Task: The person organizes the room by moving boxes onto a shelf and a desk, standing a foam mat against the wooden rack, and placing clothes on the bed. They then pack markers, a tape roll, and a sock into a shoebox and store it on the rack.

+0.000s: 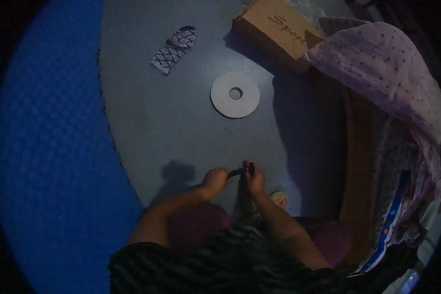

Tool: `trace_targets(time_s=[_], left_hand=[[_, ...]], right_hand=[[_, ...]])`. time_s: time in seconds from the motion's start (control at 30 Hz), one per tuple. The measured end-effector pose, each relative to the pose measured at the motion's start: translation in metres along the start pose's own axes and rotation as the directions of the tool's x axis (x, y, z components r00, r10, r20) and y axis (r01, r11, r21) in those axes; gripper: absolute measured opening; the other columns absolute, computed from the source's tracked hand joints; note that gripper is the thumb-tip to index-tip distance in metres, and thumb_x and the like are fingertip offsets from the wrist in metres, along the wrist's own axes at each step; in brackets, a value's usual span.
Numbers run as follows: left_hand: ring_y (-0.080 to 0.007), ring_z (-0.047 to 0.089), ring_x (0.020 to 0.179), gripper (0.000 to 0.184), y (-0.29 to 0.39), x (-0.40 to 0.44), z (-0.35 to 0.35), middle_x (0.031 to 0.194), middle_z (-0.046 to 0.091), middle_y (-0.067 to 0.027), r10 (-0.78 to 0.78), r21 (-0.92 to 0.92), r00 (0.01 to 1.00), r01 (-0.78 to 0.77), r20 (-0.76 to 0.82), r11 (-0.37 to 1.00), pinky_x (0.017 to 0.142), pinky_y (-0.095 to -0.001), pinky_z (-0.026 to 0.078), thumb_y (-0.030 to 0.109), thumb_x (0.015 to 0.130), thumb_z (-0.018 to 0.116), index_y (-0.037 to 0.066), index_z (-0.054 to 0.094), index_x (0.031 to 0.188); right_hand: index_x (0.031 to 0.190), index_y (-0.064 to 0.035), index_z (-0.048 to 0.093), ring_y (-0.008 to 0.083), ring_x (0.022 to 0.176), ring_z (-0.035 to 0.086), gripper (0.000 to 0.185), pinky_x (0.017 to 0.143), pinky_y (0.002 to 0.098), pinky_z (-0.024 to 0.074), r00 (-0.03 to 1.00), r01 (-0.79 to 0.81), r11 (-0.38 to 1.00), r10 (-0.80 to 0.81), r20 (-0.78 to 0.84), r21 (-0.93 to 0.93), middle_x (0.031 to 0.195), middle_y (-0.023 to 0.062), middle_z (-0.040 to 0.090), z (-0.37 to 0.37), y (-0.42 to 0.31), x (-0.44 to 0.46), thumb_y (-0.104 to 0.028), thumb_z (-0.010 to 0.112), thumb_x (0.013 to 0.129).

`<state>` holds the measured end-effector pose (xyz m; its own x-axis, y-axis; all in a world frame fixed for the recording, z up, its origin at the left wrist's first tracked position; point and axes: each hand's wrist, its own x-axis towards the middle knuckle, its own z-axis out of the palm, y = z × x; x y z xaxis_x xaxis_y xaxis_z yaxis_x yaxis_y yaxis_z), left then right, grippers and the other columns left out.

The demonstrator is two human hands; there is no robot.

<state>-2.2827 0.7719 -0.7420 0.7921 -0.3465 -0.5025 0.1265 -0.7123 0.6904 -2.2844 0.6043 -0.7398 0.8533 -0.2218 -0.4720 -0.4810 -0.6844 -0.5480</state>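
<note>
My left hand (216,183) is closed around a short black stick-like piece (235,172), which points right toward my other hand. In my right hand (256,182) is a small black object with a red tip (251,165), held upright. The two dark pieces meet or nearly touch between my hands; dim light hides their exact kind. Below them a dark narrow shape (244,198) runs down toward my lap, and I cannot tell whether it joins them. Farther out on the floor lies a white disc-shaped roll (222,100) with a round hole in its middle.
A patterned sock (175,50) lies on the grey floor (152,122). At the back right sits a cardboard box (274,32) with writing. Spotted pink cloth (382,59) drapes over a brown wooden edge (356,161) on the right. Blue matting (54,147) covers the left side.
</note>
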Motion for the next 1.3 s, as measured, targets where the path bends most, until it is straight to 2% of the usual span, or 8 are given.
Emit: trace_targets(time_s=[0.53, 0.73, 0.83, 0.93, 1.03, 1.13, 1.23, 1.3], left_hand=[[-0.0322, 0.059, 0.073, 0.016, -0.010, 0.001, -0.023, 0.077, 0.060, -0.0143, 0.012, 0.139, 0.999, -0.005, -0.053, 0.990, 0.065, -0.0420, 0.046, 0.016, 0.067, 0.063, 0.007, 0.060, 0.079], [-0.0260, 0.060, 0.067, 0.014, -0.020, 0.013, -0.033, 0.073, 0.061, -0.0129, -0.314, -0.321, 0.943, 0.266, -0.109, 0.909, 0.061, -0.0379, 0.045, 0.016, 0.071, 0.060, 0.004, 0.058, 0.078], [-0.0121, 0.057, 0.065, 0.014, -0.037, 0.021, -0.025, 0.069, 0.058, -0.0042, -0.200, -0.654, 0.980, 0.163, 0.017, 0.739, 0.055, -0.0260, 0.043, 0.013, 0.077, 0.059, 0.004, 0.052, 0.085], [-0.0120, 0.056, 0.070, 0.016, -0.027, 0.026, -0.033, 0.077, 0.057, -0.0034, -0.223, -0.739, 0.959, 0.276, 0.172, 0.615, 0.058, -0.0235, 0.043, 0.010, 0.080, 0.054, 0.005, 0.048, 0.094], [-0.0119, 0.055, 0.073, 0.015, -0.019, 0.030, -0.039, 0.078, 0.055, -0.0039, -0.139, -0.760, 0.980, 0.199, 0.143, 0.619, 0.059, -0.0231, 0.043, 0.007, 0.082, 0.050, 0.005, 0.045, 0.097], [-0.0152, 0.058, 0.072, 0.015, -0.024, 0.039, -0.027, 0.077, 0.055, -0.0063, -0.128, -0.848, 0.984, 0.173, 0.125, 0.501, 0.059, -0.0275, 0.046, 0.010, 0.083, 0.051, 0.003, 0.046, 0.095], [-0.0153, 0.056, 0.068, 0.017, -0.022, 0.040, -0.024, 0.077, 0.053, -0.0050, -0.133, -0.888, 0.977, 0.209, 0.168, 0.409, 0.055, -0.0277, 0.045, 0.015, 0.083, 0.051, 0.004, 0.047, 0.096], [-0.0142, 0.055, 0.067, 0.017, -0.022, 0.041, -0.023, 0.079, 0.053, -0.0045, -0.155, -0.878, 0.944, 0.327, 0.291, 0.349, 0.055, -0.0264, 0.043, 0.018, 0.083, 0.051, 0.005, 0.048, 0.095]], right_hand=[[0.084, -0.0007, 0.057, 0.0347, 0.074, 0.058, 0.030, 0.064, 0.0409, 0.0445, 0.999, -0.036, 0.993, 0.034, -0.018, -0.116, 0.076, 0.0182, 0.059, 0.009, -0.005, -0.015, -0.021, 0.070, 0.066], [0.080, 0.0002, 0.058, 0.0399, 0.074, 0.056, 0.021, 0.063, 0.0442, 0.0438, 0.990, 0.078, 0.961, -0.044, 0.131, -0.264, 0.076, 0.0207, 0.059, 0.003, -0.019, -0.008, -0.017, 0.063, 0.070], [0.080, 0.0010, 0.057, 0.0368, 0.069, 0.058, 0.020, 0.060, 0.0423, 0.0439, 0.986, 0.143, 0.948, -0.112, 0.125, -0.283, 0.073, 0.0204, 0.059, 0.009, -0.009, -0.001, -0.017, 0.061, 0.070], [0.079, 0.0020, 0.055, 0.0273, 0.064, 0.058, 0.020, 0.058, 0.0376, 0.0441, 0.991, -0.024, 0.998, 0.016, 0.136, 0.059, 0.069, 0.0154, 0.059, 0.011, -0.009, 0.012, -0.016, 0.059, 0.072], [0.078, 0.0018, 0.053, 0.0172, 0.062, 0.055, 0.018, 0.057, 0.0318, 0.0435, 0.983, -0.024, 0.989, -0.003, 0.181, 0.146, 0.067, 0.0088, 0.058, 0.020, 0.002, 0.034, -0.015, 0.058, 0.074], [0.077, -0.0002, 0.053, 0.0131, 0.060, 0.053, 0.012, 0.055, 0.0289, 0.0432, 0.992, -0.076, 0.958, 0.044, 0.120, 0.278, 0.067, 0.0052, 0.057, 0.008, -0.020, 0.034, -0.012, 0.056, 0.076], [0.077, -0.0022, 0.055, 0.0117, 0.060, 0.053, 0.010, 0.056, 0.0279, 0.0436, 0.962, -0.211, 0.794, 0.066, 0.264, 0.570, 0.067, 0.0052, 0.058, 0.004, -0.033, 0.024, -0.011, 0.059, 0.077], [0.079, -0.0022, 0.056, 0.0115, 0.062, 0.054, 0.011, 0.057, 0.0280, 0.0446, 0.947, -0.217, 0.824, 0.047, 0.318, 0.524, 0.070, 0.0053, 0.058, 0.008, -0.044, 0.015, -0.012, 0.061, 0.077]])
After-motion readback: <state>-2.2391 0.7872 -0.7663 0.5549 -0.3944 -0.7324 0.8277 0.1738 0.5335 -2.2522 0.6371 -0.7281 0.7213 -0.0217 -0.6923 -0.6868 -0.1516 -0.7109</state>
